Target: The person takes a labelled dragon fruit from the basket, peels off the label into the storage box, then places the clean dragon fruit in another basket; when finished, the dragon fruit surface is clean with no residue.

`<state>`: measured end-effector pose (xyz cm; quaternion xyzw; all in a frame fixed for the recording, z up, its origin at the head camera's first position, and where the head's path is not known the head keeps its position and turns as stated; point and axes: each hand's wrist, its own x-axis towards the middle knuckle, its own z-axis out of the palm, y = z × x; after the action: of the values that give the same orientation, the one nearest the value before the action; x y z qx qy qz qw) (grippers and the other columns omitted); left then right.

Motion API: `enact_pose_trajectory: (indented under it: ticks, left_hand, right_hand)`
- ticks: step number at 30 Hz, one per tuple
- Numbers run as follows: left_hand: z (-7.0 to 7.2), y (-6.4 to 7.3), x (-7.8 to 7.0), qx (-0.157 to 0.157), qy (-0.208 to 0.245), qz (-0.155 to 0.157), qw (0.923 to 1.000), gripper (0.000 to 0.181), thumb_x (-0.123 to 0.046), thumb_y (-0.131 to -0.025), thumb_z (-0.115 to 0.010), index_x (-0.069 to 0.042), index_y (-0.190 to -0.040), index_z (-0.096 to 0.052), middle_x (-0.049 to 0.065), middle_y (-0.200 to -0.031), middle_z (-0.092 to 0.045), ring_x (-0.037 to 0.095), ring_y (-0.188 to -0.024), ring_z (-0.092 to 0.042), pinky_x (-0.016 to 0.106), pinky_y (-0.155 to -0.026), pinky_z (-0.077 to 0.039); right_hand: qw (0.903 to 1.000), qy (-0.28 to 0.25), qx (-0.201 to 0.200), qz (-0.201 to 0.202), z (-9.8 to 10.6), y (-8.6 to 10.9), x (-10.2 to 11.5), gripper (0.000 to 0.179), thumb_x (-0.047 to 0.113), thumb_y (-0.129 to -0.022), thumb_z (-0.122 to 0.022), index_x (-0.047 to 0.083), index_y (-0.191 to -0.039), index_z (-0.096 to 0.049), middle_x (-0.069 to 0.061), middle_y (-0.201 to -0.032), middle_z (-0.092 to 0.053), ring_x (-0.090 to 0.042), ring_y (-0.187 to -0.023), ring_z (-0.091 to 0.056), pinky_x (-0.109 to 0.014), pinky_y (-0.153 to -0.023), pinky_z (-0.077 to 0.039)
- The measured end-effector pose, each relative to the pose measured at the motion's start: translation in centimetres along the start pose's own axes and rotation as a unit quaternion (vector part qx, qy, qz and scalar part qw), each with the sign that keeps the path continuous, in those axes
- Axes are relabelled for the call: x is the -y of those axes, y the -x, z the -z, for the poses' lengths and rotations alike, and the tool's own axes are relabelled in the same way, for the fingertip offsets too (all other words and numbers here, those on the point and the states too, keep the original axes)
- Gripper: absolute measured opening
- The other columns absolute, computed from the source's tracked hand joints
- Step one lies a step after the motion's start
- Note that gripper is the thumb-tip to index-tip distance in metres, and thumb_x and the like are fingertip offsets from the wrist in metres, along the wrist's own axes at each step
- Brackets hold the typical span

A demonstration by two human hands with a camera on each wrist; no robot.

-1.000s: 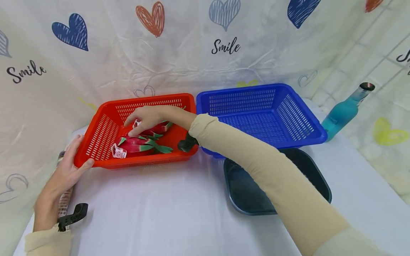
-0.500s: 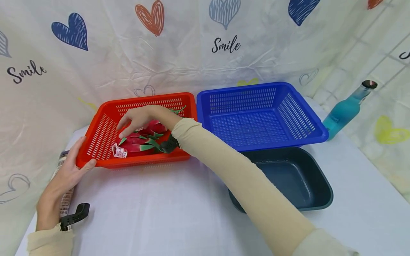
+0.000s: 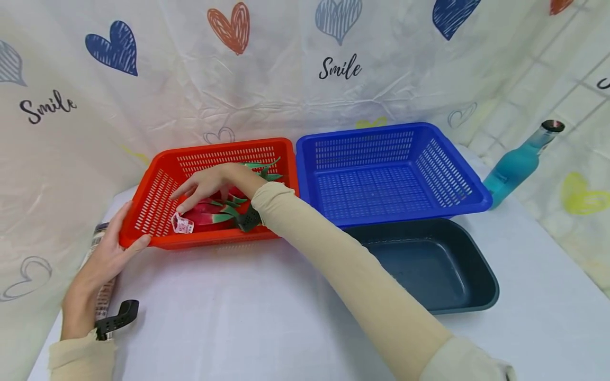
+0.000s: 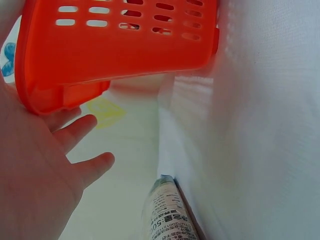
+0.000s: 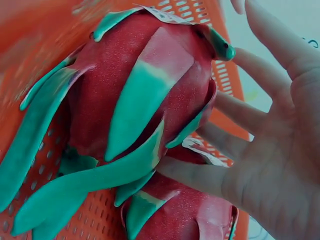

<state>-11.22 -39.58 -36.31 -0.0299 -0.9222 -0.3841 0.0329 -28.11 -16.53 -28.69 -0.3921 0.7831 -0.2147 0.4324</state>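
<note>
Two dragon fruits lie in a red basket: in the right-wrist view, a nearer fruit [image 5: 155, 75] partly covers a second fruit [image 5: 177, 215]. Each has a pale paper tag at one end; on the tag [image 3: 182, 225] nearest the basket front, the pinkish print is too small to read. Their skins are deep red and finely speckled, with long, curling green-tipped scales.

The right hand [image 3: 207, 185] spreads its fingers wide beside the nearer fruit, some tips hidden behind it. The left hand [image 3: 102, 259] holds the left front corner of the red basket [image 3: 190, 242] between thumb and fingers. Near that wrist lies a printed package [image 4: 169, 217] with Chinese characters and the digits "50".

Rightward are a blue basket [image 3: 376, 190], a dark tray [image 3: 429, 267] and a turquoise bottle [image 3: 514, 166]. The cloth backdrop [image 3: 281, 79] reads "Smile" in black script among hearts.
</note>
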Motion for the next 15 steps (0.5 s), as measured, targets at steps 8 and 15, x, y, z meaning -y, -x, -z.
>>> enact_pose_trajectory:
  ticks: [8, 15]
  left_hand:
    - [0.2, -0.1, -0.1, -0.001, -0.008, 0.009, 0.9999, 0.083, -0.026, -0.095, -0.058, -0.034, -0.156, -0.003, 0.017, -0.157, -0.021, -0.007, -0.114, -0.032, -0.003, -0.079, -0.037]
    - [0.0, 0.1, -0.2, 0.001, -0.011, 0.010, 0.9999, 0.083, -0.028, -0.095, -0.058, -0.033, -0.156, -0.002, 0.015, -0.159, -0.017, 0.012, -0.127, -0.034, -0.002, -0.078, -0.036]
  right_hand:
    - [0.9994, -0.028, -0.008, 0.021, 0.1, -0.8, -0.5, 0.061, 0.047, -0.089, -0.064, 0.040, -0.145, -0.041, 0.016, -0.156, -0.026, -0.010, -0.127, -0.036, -0.039, -0.089, -0.055]
    - [0.9985, -0.050, 0.011, -0.020, 0.0, -1.5, -0.4, 0.057, 0.048, -0.088, -0.065, 0.039, -0.141, -0.048, 0.013, -0.150, -0.036, -0.012, -0.128, -0.041, -0.042, -0.092, -0.054]
